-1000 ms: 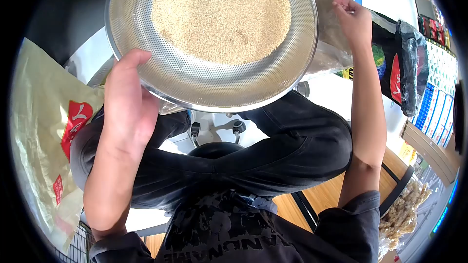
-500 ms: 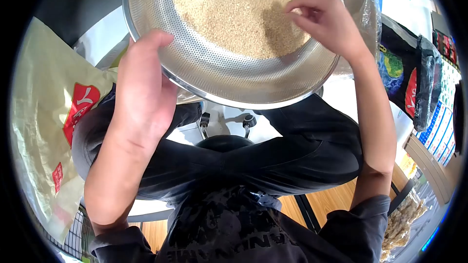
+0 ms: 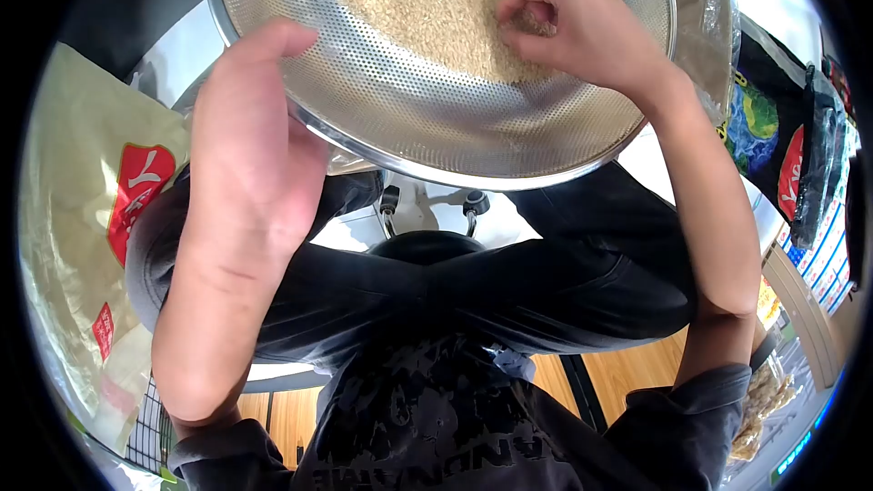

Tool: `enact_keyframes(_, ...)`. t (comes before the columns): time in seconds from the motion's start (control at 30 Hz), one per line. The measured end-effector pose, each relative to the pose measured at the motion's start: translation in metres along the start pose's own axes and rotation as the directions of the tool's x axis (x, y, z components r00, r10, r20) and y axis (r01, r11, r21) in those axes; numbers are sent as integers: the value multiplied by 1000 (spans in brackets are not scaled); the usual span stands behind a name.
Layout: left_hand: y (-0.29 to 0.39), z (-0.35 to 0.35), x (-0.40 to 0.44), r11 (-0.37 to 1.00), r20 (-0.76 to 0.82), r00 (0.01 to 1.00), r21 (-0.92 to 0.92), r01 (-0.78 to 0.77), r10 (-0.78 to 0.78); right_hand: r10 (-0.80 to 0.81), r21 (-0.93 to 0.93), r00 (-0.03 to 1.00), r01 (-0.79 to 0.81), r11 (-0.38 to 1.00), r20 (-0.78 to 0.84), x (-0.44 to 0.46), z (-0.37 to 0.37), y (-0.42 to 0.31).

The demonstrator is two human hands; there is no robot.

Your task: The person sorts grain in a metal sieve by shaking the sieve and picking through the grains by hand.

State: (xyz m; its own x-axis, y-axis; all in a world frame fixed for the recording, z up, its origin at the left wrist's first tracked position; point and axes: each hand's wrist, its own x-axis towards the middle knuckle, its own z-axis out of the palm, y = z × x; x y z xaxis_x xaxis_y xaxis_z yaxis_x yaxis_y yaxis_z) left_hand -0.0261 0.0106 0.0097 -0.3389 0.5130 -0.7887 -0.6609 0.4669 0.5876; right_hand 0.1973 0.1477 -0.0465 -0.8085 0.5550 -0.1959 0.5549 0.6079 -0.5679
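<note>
A wide, perforated metal colander [image 3: 391, 118] tilts above my lap at the top of the view. A spread of pale tan grains [image 3: 418, 0], like brown rice, lies inside it. My left hand [image 3: 250, 109] grips its left rim, thumb over the edge and the other fingers hidden underneath. Over the right part of the grains, my right hand [image 3: 582, 27] has its thumb and index finger curled toward each other, fingertips at the grain surface. Whatever lies between those fingers is too small to make out.
To the left stands a pale yellow plastic bag [image 3: 82, 200] with a red label. A black printed bag [image 3: 773, 118] and clear plastic wrap [image 3: 709, 27] are at the right. My crossed legs [image 3: 473, 300] are below the colander, with a chair base beyond them.
My right hand has moved left and slightly up over the grains, its fingers now lower against them. The colander and my left hand have shifted a little up.
</note>
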Motion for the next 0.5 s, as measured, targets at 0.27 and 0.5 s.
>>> enact_keyframes(0.27,-1,-4,4,1000,2,1000,-5,11,-11,32,40,991,-37,998,130,7,-6,-1)
enact_keyframes(0.5,-1,-2,2,1000,-10,1000,-1,-11,11,33,-20,993,-31,999,117,7,-6,-3)
